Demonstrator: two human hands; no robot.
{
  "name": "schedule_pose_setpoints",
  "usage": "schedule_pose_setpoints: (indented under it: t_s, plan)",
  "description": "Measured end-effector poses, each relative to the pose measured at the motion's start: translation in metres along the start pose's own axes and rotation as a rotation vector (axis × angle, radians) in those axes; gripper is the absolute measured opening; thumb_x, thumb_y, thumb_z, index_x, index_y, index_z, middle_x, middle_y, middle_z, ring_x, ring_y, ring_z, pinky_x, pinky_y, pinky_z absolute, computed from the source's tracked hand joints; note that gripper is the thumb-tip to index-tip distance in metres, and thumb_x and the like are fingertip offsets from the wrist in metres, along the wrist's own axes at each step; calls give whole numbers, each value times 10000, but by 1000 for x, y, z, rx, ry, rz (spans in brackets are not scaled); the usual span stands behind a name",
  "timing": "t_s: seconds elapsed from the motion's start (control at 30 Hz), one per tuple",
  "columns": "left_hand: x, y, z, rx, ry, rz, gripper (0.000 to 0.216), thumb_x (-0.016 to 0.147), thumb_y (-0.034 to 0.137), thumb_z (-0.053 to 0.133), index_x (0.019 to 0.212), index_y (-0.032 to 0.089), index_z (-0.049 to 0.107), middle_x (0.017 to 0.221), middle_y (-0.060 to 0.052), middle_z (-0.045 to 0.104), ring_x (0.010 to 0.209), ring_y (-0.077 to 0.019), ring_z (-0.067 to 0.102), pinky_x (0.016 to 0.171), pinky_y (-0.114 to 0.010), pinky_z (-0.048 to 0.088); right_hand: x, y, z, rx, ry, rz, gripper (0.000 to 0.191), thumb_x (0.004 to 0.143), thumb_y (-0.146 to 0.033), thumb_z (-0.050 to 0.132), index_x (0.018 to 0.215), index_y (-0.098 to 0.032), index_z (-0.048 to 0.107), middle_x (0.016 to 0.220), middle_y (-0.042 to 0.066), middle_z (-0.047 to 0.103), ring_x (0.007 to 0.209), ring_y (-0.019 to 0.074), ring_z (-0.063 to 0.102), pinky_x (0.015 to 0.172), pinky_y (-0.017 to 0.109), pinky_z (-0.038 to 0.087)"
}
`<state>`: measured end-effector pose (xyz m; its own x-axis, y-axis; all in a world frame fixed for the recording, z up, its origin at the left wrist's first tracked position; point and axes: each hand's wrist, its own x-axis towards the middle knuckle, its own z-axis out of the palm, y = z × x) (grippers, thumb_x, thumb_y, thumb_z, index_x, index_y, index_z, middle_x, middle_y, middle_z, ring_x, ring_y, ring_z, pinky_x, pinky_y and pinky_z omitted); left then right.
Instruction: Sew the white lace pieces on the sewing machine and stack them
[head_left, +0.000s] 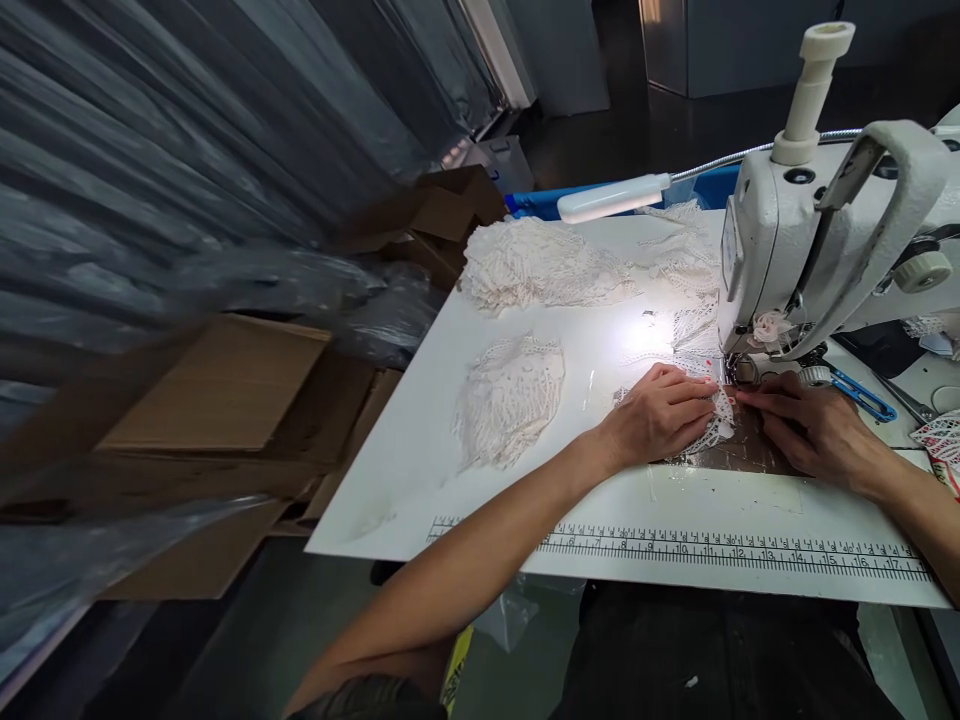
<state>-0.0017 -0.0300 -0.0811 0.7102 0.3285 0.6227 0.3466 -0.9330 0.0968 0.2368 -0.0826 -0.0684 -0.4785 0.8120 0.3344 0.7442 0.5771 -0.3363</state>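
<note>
A white lace piece (706, 435) with small red marks lies at the needle area of a white sewing machine (761, 235). My left hand (664, 415) rests on this lace, fingers stretched forward and pressing it down. On the other side of the presser foot (733, 368), my right hand (817, 425) has its thumb and index finger together at the lace's right edge. Part of the lace is hidden under my left hand. More lace (694, 325) extends behind the needle area, lit by the machine's lamp.
A heap of white lace (536, 262) and a smaller lace pile (514, 395) lie on the white table (405, 465). Right of the machine foot are blue-handled thread snips (862, 393). A ruler strip (712, 552) runs along the front edge. Cardboard boxes (217, 385) stand at left.
</note>
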Motion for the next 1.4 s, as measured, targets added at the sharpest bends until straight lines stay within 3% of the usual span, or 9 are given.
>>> schedule_pose_setpoints:
  t_s: [0.23,0.6,0.73,0.87,1.0,1.17,1.4]
  plan:
    - [0,0,1,39,1,28,145,965,213,508,920,181,642,1021,-17,737,876,-126,666,857,-316,491,2,-10,-4,-107,-15,-173,337,938,-199,437,1134,-239,709,1028,102,633,809,166,620,635,260,512]
    - [-1,-1,-1,44,-43,59,109,954,195,519,964,179,626,1074,-38,717,963,-145,661,827,-303,510,3,-10,-2,-209,10,-205,310,940,-206,443,1118,-243,693,991,92,610,813,168,590,636,264,488]
    - [3,0,-3,61,20,56,98,950,195,525,934,162,616,1023,-34,726,886,-126,661,846,-303,489,3,-12,-2,-273,-7,-231,303,919,-187,446,1125,-226,665,978,88,601,778,164,568,578,249,441]
    - [9,3,-9,180,28,83,134,949,247,521,943,157,620,943,-35,726,789,-139,622,764,-326,437,5,-14,-2,-284,-10,-238,309,909,-172,448,1142,-224,645,972,82,591,749,161,556,565,254,429]
    - [10,5,-11,271,-29,132,188,946,266,509,1025,131,614,1047,-60,709,808,-166,589,726,-330,403,6,-16,-3,-274,-12,-260,297,917,-169,429,1121,-195,643,973,89,592,754,167,563,589,271,450]
    - [5,5,-6,296,-162,73,275,976,318,427,991,131,628,1098,-89,686,818,-184,560,746,-341,404,5,-17,-3,-264,1,-270,276,924,-172,424,1080,-188,651,959,95,594,777,171,584,605,270,482]
    - [5,9,-9,236,-215,-2,308,994,311,380,1031,139,633,1145,-78,676,860,-187,571,782,-350,404,7,-19,-4,-266,29,-287,283,934,-163,410,1084,-181,648,953,96,605,779,168,599,616,273,514]
